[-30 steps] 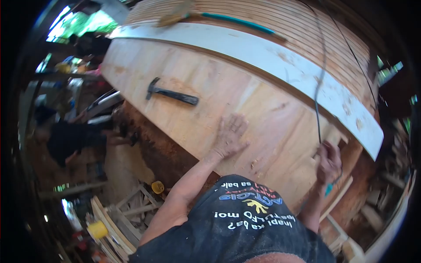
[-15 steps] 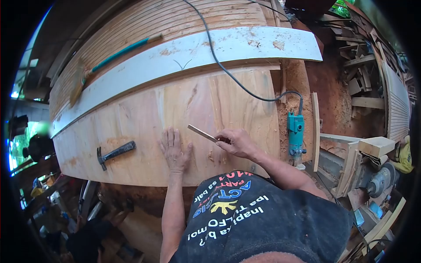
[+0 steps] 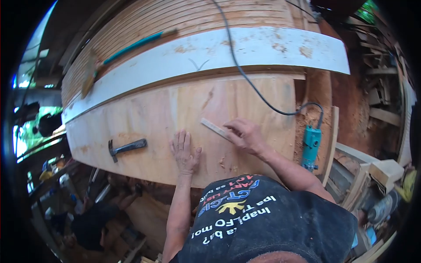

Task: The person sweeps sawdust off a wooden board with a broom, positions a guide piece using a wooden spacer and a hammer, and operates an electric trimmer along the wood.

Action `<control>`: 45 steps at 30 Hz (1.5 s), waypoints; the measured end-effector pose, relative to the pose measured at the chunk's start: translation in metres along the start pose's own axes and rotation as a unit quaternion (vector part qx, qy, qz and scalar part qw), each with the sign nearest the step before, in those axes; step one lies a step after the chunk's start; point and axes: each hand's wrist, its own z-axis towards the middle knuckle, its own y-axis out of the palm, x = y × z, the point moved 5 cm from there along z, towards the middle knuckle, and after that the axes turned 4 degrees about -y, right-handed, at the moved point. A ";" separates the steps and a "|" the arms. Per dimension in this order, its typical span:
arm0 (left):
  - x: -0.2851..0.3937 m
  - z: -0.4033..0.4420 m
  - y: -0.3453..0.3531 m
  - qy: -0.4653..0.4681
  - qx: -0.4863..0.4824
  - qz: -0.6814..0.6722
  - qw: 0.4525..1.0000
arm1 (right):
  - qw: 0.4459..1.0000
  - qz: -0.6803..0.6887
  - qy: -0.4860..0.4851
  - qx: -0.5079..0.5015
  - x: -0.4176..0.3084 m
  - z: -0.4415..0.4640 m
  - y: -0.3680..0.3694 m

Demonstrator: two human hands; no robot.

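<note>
My left hand (image 3: 185, 153) lies flat on a pale plywood sheet (image 3: 153, 109), its fingers spread and nothing in it. To its right, my right hand (image 3: 246, 135) pinches one end of a short thin wooden strip (image 3: 215, 129), whose other end points up and left over the sheet. A claw hammer (image 3: 127, 147) with a dark handle rests on the sheet left of my left hand. Beyond my right hand, a teal power tool (image 3: 311, 147) stands in sawdust beside the sheet's right edge, its dark cord running up across the sheet.
A long white board (image 3: 258, 46) runs along the sheet's far edge. Behind it a teal-handled brush (image 3: 136, 46) lies on grooved boards. At the lower left is another person (image 3: 94, 223). Wood scraps and a grinder (image 3: 381, 208) are at the right.
The view has swung toward the right since a second ago, bringing the teal tool into sight. My right hand, earlier by the cord, now holds the strip over the sheet. My left hand stays flat.
</note>
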 end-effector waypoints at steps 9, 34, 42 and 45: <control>-0.256 0.031 -0.084 -0.573 0.213 -0.055 0.789 | 0.999 0.034 0.033 0.006 0.008 0.003 -0.038; 0.208 0.079 -0.058 0.205 -0.095 -0.521 0.823 | 0.903 0.313 0.069 0.287 -0.046 -0.034 -0.099; 0.151 0.235 0.014 0.105 0.091 0.011 0.990 | 0.953 0.105 0.122 0.258 -0.024 -0.080 -0.190; 0.145 0.238 0.026 0.085 -0.010 0.060 0.994 | 0.957 -0.061 0.122 0.256 -0.015 -0.070 -0.195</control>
